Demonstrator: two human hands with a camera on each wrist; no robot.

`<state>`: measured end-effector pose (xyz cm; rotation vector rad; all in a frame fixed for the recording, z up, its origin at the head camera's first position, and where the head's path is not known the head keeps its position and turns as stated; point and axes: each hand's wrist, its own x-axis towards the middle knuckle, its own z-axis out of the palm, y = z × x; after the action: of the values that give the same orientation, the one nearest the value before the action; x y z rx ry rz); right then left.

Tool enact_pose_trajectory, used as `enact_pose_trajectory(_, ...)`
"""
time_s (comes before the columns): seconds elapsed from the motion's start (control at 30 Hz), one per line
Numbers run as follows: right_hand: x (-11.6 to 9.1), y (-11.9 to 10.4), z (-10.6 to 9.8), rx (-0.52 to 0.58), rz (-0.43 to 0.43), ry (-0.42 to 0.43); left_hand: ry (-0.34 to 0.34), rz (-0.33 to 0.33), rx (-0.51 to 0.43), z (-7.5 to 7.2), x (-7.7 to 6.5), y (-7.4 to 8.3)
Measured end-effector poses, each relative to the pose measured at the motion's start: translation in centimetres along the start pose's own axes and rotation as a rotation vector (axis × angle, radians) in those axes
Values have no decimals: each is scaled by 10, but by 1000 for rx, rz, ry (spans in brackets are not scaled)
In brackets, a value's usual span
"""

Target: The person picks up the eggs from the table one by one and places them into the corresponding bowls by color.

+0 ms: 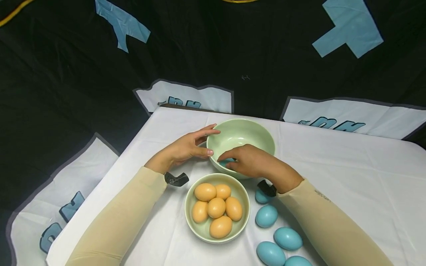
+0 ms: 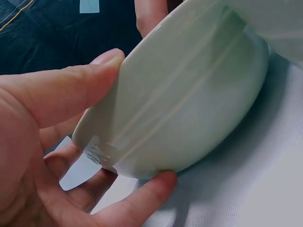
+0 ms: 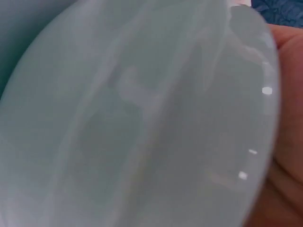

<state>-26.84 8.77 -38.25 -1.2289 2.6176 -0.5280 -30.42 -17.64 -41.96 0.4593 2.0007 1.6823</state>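
A large pale green bowl stands toward the back of the white table. On its left side my left hand holds the rim, thumb and fingers spread around the edge; in the left wrist view the thumb and little finger touch the bowl wall. My right hand reaches over the near rim into this bowl, fingers bent down around a blue egg, partly hidden by them. The bowl's outer wall fills most of the right wrist view, hiding the fingertips.
A smaller pale green bowl with several orange eggs stands in front of the large one. Several blue eggs lie on the white cloth to its right, beneath and beside the right forearm. A dark curtain hangs behind the table.
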Motion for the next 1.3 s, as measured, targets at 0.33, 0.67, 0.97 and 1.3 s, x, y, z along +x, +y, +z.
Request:
enact_pose_trajectory(0.33, -15, 0, -9, 77, 65, 2, 1, 4, -10, 1, 0, -1)
enact_pose_trajectory(0.67, -33, -2, -18, 56, 75, 67, 0, 1, -13, 0, 2, -4)
enact_pose_trajectory(0.97, -62, -10, -32, 12, 138, 115, 7, -11, -11, 2, 1, 0)
enact_pose_trajectory(1.3, -84, -14, -37, -52, 154, 170, 17, -10, -11, 2, 2, -1)
